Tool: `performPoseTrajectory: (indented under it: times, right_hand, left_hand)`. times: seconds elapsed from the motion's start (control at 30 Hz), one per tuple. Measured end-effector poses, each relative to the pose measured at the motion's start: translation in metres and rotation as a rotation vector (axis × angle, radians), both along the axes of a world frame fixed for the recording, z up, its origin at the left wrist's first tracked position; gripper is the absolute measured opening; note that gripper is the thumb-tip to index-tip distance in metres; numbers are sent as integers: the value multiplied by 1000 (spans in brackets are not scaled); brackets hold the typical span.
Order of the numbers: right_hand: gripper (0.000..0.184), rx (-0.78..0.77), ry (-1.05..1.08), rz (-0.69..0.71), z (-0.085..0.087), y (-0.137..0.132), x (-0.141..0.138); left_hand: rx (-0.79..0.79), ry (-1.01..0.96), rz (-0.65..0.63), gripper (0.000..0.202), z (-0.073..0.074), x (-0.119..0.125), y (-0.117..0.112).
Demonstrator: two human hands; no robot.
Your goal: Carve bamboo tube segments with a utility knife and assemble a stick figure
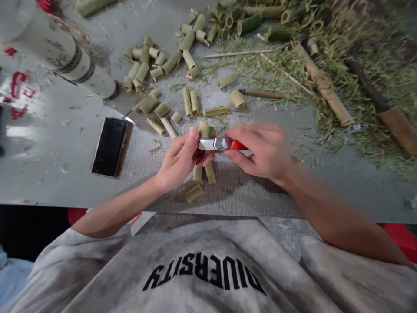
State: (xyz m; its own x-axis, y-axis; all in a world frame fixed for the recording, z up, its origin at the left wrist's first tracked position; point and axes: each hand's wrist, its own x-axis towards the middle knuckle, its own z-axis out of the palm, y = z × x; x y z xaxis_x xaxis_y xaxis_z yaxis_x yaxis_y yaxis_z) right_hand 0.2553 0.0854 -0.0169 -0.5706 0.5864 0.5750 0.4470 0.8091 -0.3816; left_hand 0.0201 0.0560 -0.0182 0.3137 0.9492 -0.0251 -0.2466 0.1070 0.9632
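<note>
Between its thumb and fingers, my left hand grips a short bamboo piece above the front of the table. My right hand is closed on the red handle of a utility knife. The knife's blade points left and lies across the bamboo piece, close to my left thumb. Part of the bamboo is hidden behind the blade and fingers. Just below my left hand, a few split bamboo strips lie on the grey table.
A phone lies to the left, near a tall patterned cylinder. Cut bamboo pieces are scattered beyond my hands. Shavings, bamboo tubes and a wooden-handled tool spread over the right side. A thin tool lies centrally.
</note>
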Motion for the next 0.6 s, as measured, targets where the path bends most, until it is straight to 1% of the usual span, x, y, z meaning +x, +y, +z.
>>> performPoseTrajectory:
  times: [0.1, 0.2, 0.27, 0.37, 0.53, 0.6]
  right_hand:
    - [29, 19, 10, 10, 1, 0, -2]
    - [32, 34, 2, 21, 2, 1, -5]
    - [34, 47, 1, 27, 2, 1, -6]
    - [37, 100, -22, 4, 6, -3, -7]
    - [42, 273, -133, -133, 15, -7, -5]
    - [43, 264, -112, -228, 16, 0, -1]
  left_hand:
    - [30, 15, -4, 57, -6, -4, 0]
    - [34, 16, 17, 50, -10, -5, -2]
    - [34, 25, 59, 51, -11, -4, -4]
    - [34, 43, 115, 56, -10, -2, -8]
    - [30, 40, 167, 62, -2, 1, -9]
    - [33, 12, 140, 62, 3, 2, -8]
